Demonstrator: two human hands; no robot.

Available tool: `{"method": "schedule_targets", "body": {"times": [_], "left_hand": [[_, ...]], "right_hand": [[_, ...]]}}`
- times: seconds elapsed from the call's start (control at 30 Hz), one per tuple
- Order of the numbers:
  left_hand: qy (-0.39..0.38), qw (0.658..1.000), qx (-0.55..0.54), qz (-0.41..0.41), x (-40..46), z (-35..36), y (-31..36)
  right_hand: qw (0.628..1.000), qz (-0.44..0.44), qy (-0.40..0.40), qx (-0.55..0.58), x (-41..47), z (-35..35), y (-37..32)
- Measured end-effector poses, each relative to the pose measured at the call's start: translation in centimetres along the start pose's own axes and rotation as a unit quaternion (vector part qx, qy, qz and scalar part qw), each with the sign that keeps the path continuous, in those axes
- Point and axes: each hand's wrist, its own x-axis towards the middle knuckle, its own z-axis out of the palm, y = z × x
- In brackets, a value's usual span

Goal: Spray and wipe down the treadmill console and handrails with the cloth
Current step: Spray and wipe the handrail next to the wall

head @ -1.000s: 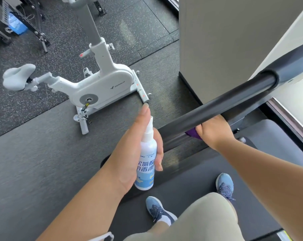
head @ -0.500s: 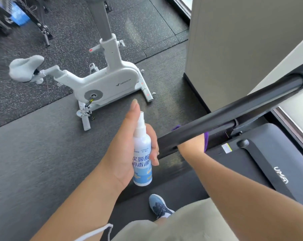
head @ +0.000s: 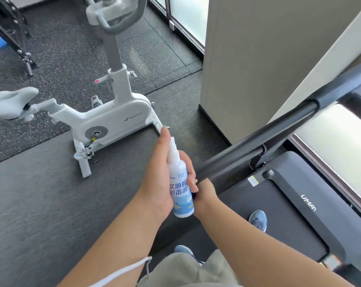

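The right hand (head: pixel 204 195) has slid down to the handrail's (head: pixel 258 137) near end — its fingers hidden; left hand (head: pixel 163 183) grips the spray bottle (head: pixel 180 183).

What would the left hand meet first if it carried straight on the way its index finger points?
Probably the white exercise bike: the left hand, gripping the spray bottle, points its index finger toward the bike's front floor bar. In between only floor shows, though depth is hard to judge.

We're seeing a matt black handrail (head: pixel 258 139), a smooth white plastic spray bottle (head: pixel 180 183) with glossy label, and speckled rubbery floor tiles (head: pixel 57 56) upper left.
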Motion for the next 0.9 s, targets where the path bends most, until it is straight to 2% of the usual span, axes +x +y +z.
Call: {"method": "schedule_targets", "body": {"times": [0.07,0.27,0.43,0.6,0.73,0.9], "left_hand": [[-0.016,1.000,0.000,0.003,0.1,0.8,0.0],[-0.086,0.996,-0.007,-0.006,1.2,3.2,-0.3],[-0.098,0.995,0.012,0.001,1.7,5.4,-1.3],[-0.093,0.995,0.031,0.007,1.4,8.7,-3.0],[-0.093,0.993,0.076,0.000,1.3,13.1,-4.3],[-0.138,0.980,0.139,-0.021,0.9,21.3,-6.6]], "right_hand": [[0.999,0.005,-0.016,0.048,-0.6,-1.3,-0.9],[0.996,0.004,-0.075,0.038,-3.7,-3.7,-2.8],[0.987,-0.021,-0.127,0.096,-5.2,-8.3,-6.0],[0.961,-0.116,-0.181,0.172,-7.4,-12.9,-10.7],[0.936,-0.182,-0.237,0.184,-11.0,-15.9,-15.0],[0.924,-0.250,-0.223,0.182,-16.9,-19.9,-21.1]]}}
